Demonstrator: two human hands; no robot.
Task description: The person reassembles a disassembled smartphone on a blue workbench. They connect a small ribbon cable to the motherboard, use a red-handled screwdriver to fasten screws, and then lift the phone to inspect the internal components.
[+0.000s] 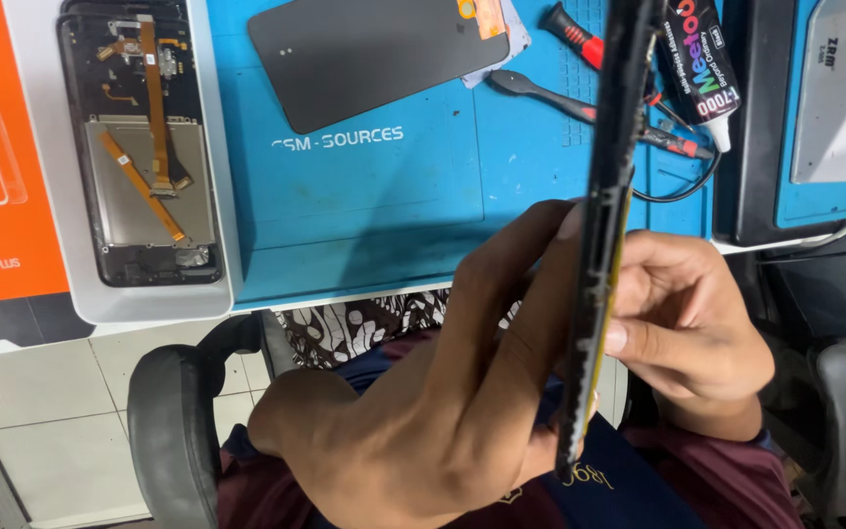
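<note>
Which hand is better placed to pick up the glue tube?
The right hand, probably. It sits nearer the glue tube at the far right, gripping the phone lightly with its fingers; the left hand supports it.

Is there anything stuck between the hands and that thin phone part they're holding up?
No, nothing visible. The left hand and the right hand both grip the phone frame directly, fingers pressed on its opposite sides. It is held edge-on above the blue mat, clear of the tools lying there.
</note>
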